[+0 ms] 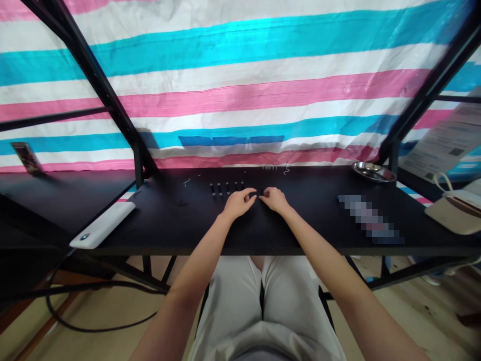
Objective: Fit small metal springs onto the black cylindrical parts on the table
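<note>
Both my hands are low over the black table point(169, 225), facing each other. My left hand point(237, 203) has its thumb and forefinger apart, with nothing visible between them. It is nearest to a row of several small black cylinders with pale ends point(227, 188), standing just behind and left of it. Curled inward, the fingers of my right hand point(277, 200) have a small dark spot at their tips. Against the black tabletop I cannot make out what that is. Several tiny pale pieces point(269, 168) lie in a line near the back edge.
A white power bank-like case point(103, 225) lies at the left edge. On the right are a shiny metal dish point(373, 172), a blurred-out flat item point(370, 219) and a beige bag point(454, 213). Black frame posts point(138, 163) flank the table, with a striped sheet point(263, 95) behind.
</note>
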The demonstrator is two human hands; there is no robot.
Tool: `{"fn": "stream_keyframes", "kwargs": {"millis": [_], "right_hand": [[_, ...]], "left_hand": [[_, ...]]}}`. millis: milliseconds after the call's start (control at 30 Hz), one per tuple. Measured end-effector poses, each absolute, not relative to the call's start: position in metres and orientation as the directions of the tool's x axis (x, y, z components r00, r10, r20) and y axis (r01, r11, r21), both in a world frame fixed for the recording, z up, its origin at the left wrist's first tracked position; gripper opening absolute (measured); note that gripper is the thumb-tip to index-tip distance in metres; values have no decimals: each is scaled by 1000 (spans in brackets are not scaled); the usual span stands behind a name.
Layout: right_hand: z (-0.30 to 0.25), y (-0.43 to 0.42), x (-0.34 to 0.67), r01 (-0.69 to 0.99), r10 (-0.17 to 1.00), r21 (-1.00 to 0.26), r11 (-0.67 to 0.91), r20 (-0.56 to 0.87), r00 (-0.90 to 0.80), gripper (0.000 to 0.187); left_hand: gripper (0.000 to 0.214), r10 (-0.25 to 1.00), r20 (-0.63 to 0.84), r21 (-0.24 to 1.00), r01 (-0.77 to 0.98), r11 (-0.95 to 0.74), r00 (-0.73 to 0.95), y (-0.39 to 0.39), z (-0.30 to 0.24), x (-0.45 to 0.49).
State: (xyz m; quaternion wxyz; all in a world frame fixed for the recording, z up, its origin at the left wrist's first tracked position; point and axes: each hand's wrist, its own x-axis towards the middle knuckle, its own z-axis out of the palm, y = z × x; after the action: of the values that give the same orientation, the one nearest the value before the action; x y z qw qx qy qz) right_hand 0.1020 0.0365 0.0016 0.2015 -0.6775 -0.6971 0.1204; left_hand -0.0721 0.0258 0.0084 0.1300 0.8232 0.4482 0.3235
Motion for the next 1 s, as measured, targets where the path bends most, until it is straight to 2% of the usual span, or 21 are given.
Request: {"fn": "stream_keyframes", "kwargs": {"millis": [100, 233, 433, 667, 767, 900, 1000], "right_hand": [[-1, 29, 98, 884, 978, -438, 164, 191, -87, 17], [-6, 29, 102, 865, 953, -432, 255, 264, -149, 15], [-9, 31, 105, 839, 927, -430, 332, 312, -207, 13], [-3, 25, 105, 844, 849, -257, 470, 394, -353, 10], [-1, 23, 104, 832, 815, -215, 512, 429, -390, 12], [-1, 24, 105, 800, 787, -263, 540, 494, -369, 18], [-1, 25, 109, 795, 800, -342, 501, 533, -275, 26]], "left_hand": [[41, 807, 393, 476, 653, -589, 441, 27, 7, -71], [38, 798, 355, 419, 681, -601, 486, 29, 3, -70], [34, 812, 382, 377, 728, -573, 442, 27, 2, -66], [35, 769, 445, 376, 684, -626, 459, 21, 3, -62], [28, 747, 469, 380, 656, -652, 471, 21, 3, -62], [23, 744, 530, 427, 630, -649, 407, 22, 5, -63], [23, 748, 582, 470, 618, -631, 320, 21, 8, -64]]}}
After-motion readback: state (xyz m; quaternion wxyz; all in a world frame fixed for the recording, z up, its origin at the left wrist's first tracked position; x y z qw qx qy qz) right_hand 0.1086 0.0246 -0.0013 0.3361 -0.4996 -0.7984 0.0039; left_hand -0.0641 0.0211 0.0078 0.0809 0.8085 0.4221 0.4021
